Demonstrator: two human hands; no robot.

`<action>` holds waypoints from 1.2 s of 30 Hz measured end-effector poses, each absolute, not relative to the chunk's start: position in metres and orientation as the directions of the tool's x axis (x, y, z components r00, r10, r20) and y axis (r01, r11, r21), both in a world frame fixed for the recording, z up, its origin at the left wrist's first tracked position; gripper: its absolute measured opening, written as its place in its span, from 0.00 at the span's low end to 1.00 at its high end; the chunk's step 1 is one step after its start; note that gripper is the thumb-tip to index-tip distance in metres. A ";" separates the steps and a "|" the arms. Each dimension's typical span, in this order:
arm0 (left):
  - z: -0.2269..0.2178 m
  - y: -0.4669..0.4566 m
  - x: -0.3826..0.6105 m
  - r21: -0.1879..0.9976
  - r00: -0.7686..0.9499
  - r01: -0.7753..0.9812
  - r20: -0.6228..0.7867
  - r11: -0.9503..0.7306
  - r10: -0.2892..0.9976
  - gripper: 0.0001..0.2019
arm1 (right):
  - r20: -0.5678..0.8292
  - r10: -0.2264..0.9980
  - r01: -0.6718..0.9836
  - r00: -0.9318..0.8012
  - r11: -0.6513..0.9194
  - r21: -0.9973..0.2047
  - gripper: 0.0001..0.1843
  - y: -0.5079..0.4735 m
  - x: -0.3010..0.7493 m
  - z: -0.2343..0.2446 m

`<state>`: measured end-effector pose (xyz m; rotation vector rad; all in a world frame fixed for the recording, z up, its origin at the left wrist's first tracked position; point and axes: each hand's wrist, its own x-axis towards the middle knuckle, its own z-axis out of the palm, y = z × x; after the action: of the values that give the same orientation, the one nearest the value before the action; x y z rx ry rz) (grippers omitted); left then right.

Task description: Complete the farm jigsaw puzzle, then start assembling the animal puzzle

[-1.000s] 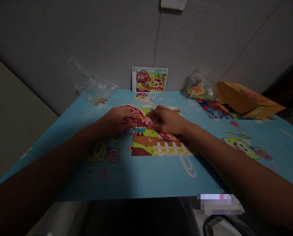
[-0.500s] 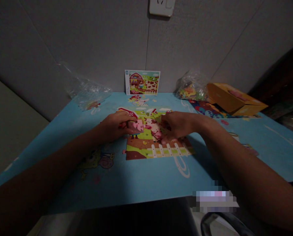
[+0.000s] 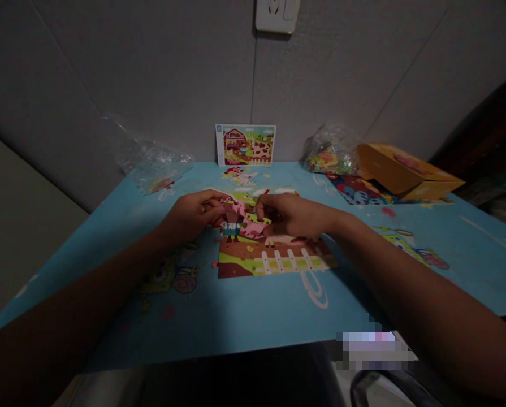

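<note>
A farm-scene jigsaw puzzle (image 3: 244, 265), partly covered by both hands, lies on the blue table. My left hand (image 3: 195, 216) is over its left side, closed on a pink puzzle piece (image 3: 236, 208). Just to the right, my right hand (image 3: 293, 216) pinches another pink puzzle piece (image 3: 253, 227) with a green edge. The two pieces are held close together above the puzzle; whether they touch I cannot tell. Behind the puzzle, a picture card (image 3: 246, 145) of the farm scene leans upright against the wall.
A clear plastic bag (image 3: 153, 161) lies at the back left of the table (image 3: 185, 333). At the back right are a plastic bag of puzzle pieces (image 3: 331, 155), an orange box (image 3: 409, 172) and a dark blue picture sheet (image 3: 354, 192). Loose pieces (image 3: 239, 175) lie before the card.
My right hand has moved left toward my left hand, with a pink puzzle piece now showing in its fingers. The piece in my left hand has tilted.
</note>
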<state>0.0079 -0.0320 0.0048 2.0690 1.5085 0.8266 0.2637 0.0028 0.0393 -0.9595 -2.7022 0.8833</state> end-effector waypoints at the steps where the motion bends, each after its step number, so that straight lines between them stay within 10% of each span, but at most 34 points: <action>1: 0.006 -0.032 0.008 0.626 0.229 0.704 0.245 -0.334 0.942 0.21 | -0.017 0.629 0.486 -0.777 0.583 -0.651 0.12 0.004 0.264 0.037; 6: 0.008 -0.039 0.011 0.679 0.367 0.609 0.217 -0.410 0.904 0.25 | 0.145 0.675 0.276 -0.723 0.476 -0.835 0.12 -0.001 0.251 0.021; 21: 0.034 -0.038 -0.025 0.631 0.499 0.773 -0.537 -0.069 0.680 0.18 | 0.043 0.690 0.603 -0.722 0.659 -0.450 0.12 0.015 0.251 0.014; 36: 0.046 -0.044 -0.036 0.622 0.549 0.780 -0.625 -0.071 0.554 0.14 | 0.063 0.695 0.604 -0.716 0.663 -0.442 0.13 0.015 0.247 0.012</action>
<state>-0.0364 -0.0437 0.0458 1.7473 1.1148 -0.2711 0.2475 0.0146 0.0124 -1.0527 -2.6525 0.5840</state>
